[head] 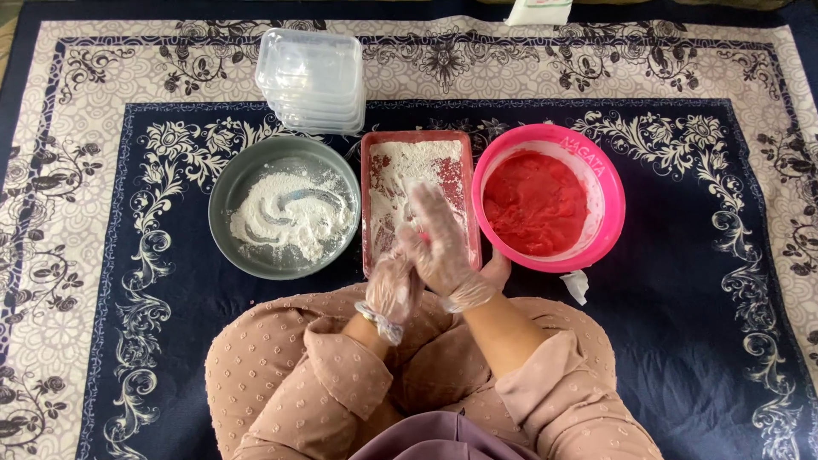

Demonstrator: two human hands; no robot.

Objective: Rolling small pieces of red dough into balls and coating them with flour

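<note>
Both gloved hands, left hand (394, 285) and right hand (441, 247), are pressed together at frame centre over the red floured tray (375, 247); any content held cannot be told. Grey flour bowl (223, 204) left, pink bowl (607, 196) right.

Two gloved hands, the left hand (394, 285) and the right hand (440, 243), are pressed together. Right beneath them sits one red rectangular tray (371, 204) of flour. To their left is one grey round bowl (223, 196) of flour; to their right, one pink bowl (607, 209) of red paste. Beyond them stands one stack of clear plastic containers (312, 81).
</note>
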